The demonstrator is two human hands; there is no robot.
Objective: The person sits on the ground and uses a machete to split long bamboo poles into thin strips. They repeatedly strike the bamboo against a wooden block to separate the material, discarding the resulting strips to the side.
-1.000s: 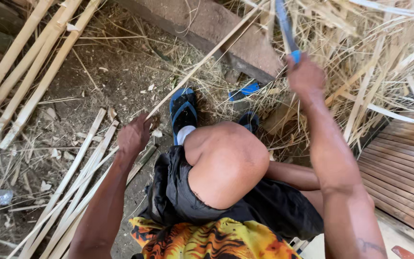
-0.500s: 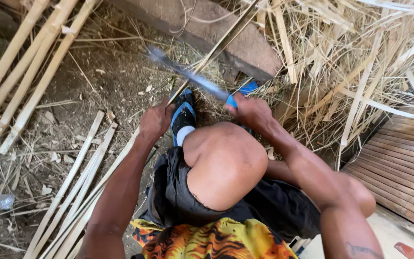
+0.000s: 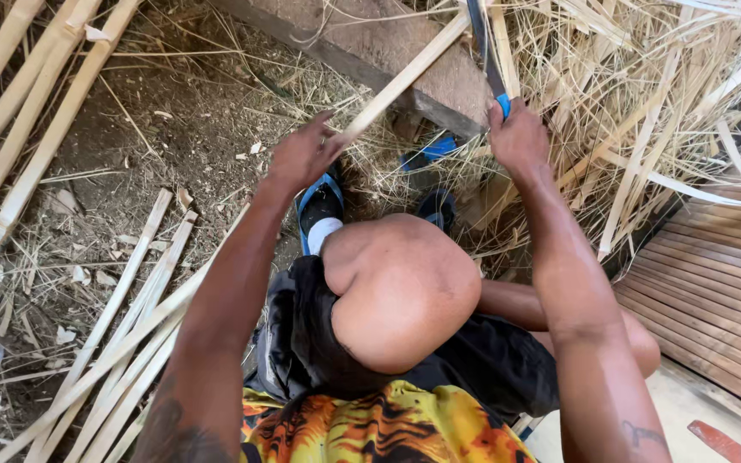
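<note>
Dusty dirt ground; left hand grips a flat bamboo strip.

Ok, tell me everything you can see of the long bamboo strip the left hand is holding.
The bamboo strip is a long, narrow, pale yellow slat, dry and flat-faced. It runs diagonally from lower left, past the left hand gripping it mid-length, up toward the wooden beam, where its far end meets the blade of the blue-handled knife held by the right hand. Its lower end lies among other split strips on the dirt ground.
</note>
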